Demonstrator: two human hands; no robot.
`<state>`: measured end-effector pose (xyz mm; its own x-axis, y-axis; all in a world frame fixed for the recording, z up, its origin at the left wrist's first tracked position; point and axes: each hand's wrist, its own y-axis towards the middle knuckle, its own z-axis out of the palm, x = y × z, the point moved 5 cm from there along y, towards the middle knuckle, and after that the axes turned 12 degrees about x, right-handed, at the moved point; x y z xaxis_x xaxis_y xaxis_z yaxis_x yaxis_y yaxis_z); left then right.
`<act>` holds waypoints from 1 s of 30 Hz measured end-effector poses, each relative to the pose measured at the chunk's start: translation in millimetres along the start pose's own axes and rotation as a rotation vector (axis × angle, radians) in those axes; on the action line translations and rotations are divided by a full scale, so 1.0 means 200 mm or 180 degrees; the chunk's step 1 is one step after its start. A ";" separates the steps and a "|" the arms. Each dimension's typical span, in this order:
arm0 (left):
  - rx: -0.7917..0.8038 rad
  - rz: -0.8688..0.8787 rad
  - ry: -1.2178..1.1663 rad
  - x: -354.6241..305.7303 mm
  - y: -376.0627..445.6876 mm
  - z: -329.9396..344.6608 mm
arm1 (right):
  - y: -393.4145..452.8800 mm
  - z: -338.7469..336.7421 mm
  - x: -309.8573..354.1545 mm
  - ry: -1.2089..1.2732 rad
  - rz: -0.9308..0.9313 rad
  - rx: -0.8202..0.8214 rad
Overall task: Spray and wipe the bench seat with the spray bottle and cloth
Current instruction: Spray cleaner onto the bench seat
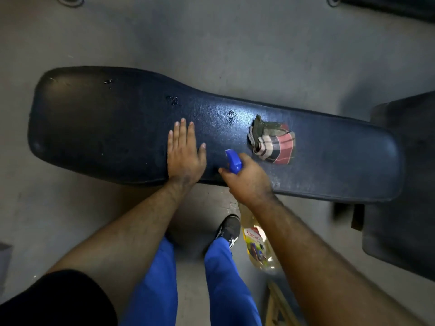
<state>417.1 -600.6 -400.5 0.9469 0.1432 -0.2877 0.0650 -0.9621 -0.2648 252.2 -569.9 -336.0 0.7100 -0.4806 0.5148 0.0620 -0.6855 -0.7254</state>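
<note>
- Head view, the only one: bench seat (117,128) is a long dark padded pad lying across the frame, wide end at the left, narrow end at the right.
- A few wet droplet patches (173,100) sit on the upper middle of the pad — likely spray already landed; no wiped streaks that I can tell.
- Cloth (274,143), plaid and crumpled, lies on the pad right of centre, untouched by either hand — probably parked there within reach for the wipe step.
- Left hand (184,152) lies flat, palm down on the pad near its near edge, fingers straight and close together, thumb out to the side, holding nothing. Reads as bracing or steadying the body while leaning over.
- Left forearm runs straight up from the lower left, wrist at the pad's near edge.
- Right hand (247,178) grips the spray bottle (255,245) at the neck, fingers curled round it under the blue trigger head (233,161).
- Nozzle points up-left over the pad, toward the area near the left hand; bottle body hangs below the wrist, yellowish liquid inside, label partly hidden by the arm.
- Whether a finger is on the trigger — cannot tell, hidden by the hand.
- Right wrist sits above the near edge, just beside the cloth but apart from it.
- Judgement: spraying stage, wiping not yet begun.
- Floor below shows blue trousers and one dark shoe (228,228).
</note>
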 end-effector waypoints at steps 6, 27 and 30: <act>-0.0267 -0.0111 0.0335 0.27 -0.16 0.04 | -0.05 0.21 -0.09 -0.0041 0.0165 -0.0058; -0.0527 -0.0513 0.0327 0.95 -0.19 -0.16 | 0.01 0.65 0.44 -0.0232 -0.0290 0.0003; -0.0428 -0.0508 0.0263 0.95 -0.19 -0.19 | 0.01 0.65 0.49 -0.0237 -0.0320 0.0006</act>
<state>606.1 -545.3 -410.7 0.9435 0.2819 -0.1743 0.2522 -0.9519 -0.1743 413.2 -548.1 -345.7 0.7503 -0.3674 0.5496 0.1367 -0.7272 -0.6727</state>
